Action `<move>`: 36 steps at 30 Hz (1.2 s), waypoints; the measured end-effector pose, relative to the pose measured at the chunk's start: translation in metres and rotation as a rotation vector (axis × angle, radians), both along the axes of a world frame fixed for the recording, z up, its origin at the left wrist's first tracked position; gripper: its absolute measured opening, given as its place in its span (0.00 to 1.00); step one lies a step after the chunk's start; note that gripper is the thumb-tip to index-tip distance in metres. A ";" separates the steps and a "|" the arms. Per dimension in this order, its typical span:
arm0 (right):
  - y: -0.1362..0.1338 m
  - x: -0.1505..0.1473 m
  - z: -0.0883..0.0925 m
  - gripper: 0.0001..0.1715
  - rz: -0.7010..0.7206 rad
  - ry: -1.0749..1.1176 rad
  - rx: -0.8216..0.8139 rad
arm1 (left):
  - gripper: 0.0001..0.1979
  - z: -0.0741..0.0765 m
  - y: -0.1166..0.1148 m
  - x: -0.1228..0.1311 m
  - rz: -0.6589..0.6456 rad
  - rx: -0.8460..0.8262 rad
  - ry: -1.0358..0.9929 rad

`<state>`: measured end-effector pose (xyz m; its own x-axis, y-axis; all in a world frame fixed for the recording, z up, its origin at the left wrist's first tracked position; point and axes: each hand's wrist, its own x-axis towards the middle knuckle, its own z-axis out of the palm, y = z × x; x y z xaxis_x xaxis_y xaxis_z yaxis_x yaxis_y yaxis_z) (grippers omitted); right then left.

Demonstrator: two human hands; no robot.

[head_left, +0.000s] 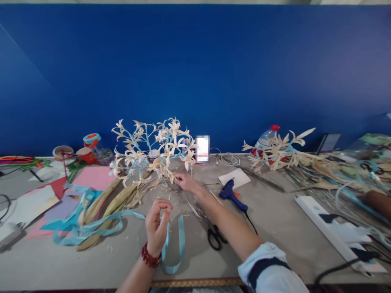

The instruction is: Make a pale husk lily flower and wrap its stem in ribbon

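Note:
My left hand (157, 221), with a red bead bracelet at the wrist, is raised over the near table with its fingers curled toward the thumb. Anything pinched there is too small to make out. A light blue ribbon (182, 234) runs behind this hand and loops beside it. My right hand (185, 182) reaches forward to the base of the cream artificial flowers (167, 151) on blue stems. Its fingers are closed near the lower petals; what they grip is hidden. Black-handled scissors (214, 239) lie beneath the right forearm.
Right of my forearm, a blue glue gun (229, 193) rests by a white card (234, 179). A power strip (328, 232) with cables lies farther right, near another person's arm (377, 205). Dried husks (122, 199) and coloured paper (94, 177) cover the left. A blue wall stands behind.

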<state>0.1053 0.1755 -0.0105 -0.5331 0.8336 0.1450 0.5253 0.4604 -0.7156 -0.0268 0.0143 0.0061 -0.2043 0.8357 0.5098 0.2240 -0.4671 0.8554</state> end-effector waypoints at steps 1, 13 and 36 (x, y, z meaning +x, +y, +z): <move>0.001 0.004 0.000 0.12 -0.007 0.061 -0.068 | 0.07 0.000 0.000 0.000 -0.005 -0.004 0.001; -0.018 0.036 0.019 0.19 0.054 0.557 -0.644 | 0.05 -0.007 0.004 0.003 0.013 -0.101 -0.088; -0.134 0.067 0.039 0.14 0.043 0.359 -0.471 | 0.06 0.022 -0.015 0.002 -0.338 -0.462 0.168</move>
<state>0.1720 0.0416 0.0282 -0.5535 0.8309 -0.0580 0.2010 0.0657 -0.9774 -0.0246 -0.0003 0.0281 0.1639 0.9832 0.0806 0.2773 -0.1244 0.9527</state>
